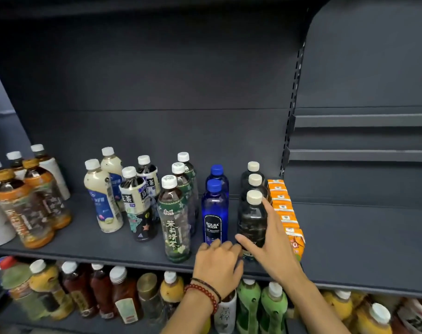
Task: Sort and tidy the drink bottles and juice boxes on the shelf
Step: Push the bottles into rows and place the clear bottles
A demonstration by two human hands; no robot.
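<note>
Grey shelf (pixel 108 247) edge: left hand (pixel 217 259) rests curled and empty beside right hand (pixel 270 239), spread straight-fingered against the front dark bottle (pixel 251 220).

My left hand (pixel 217 263) hides the blue bottle's (pixel 214 213) base, grip unclear; my right hand (pixel 267 247) covers front dark bottle's (pixel 252 220) label; lower-shelf bottles (pixel 123 295) blurred, cut off below; juice boxes' (pixel 283 208) print unreadable

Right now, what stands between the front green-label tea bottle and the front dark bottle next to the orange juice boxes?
The front blue soda bottle stands between the green-label tea bottle and the dark bottle, in the head view.
</note>
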